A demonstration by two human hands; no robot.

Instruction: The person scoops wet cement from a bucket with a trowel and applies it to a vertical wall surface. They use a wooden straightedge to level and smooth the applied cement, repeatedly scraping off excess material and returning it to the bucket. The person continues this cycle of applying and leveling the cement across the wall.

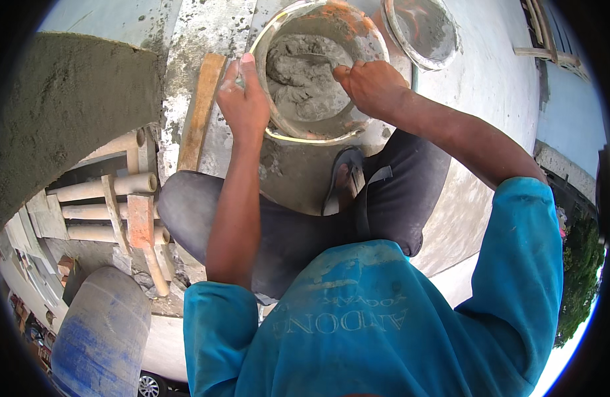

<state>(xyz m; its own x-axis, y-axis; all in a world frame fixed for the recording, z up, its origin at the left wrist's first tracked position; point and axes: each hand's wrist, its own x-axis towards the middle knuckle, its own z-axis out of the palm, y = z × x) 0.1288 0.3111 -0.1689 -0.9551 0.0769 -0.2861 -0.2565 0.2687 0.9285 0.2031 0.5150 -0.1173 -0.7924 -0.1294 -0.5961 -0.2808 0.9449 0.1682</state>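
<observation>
A round bucket [376, 49] with a pale rim stands in front of me, holding wet grey mortar [305, 79]. My right hand [371, 86] reaches over its right side, closed, with knuckles up and fingertips above the mortar. Whatever it grips is hidden by the hand and the mortar. Beside the left rim is my left hand [244, 102], its thumb pointing up along the rim and its other fingers curled in. Grey smears mark those fingers; I cannot make out what they hold. A wooden plank [202, 109] lies just left of that hand.
A second mortar-stained bucket [444, 56] stands at the far right. To the left are a curved, grey-plastered surface [73, 106], bamboo poles [106, 188] and an orange-headed tool with a wooden handle [143, 225]. A blue-stained grey drum [103, 331] sits lower left; a sandalled foot [345, 178] is below the bucket.
</observation>
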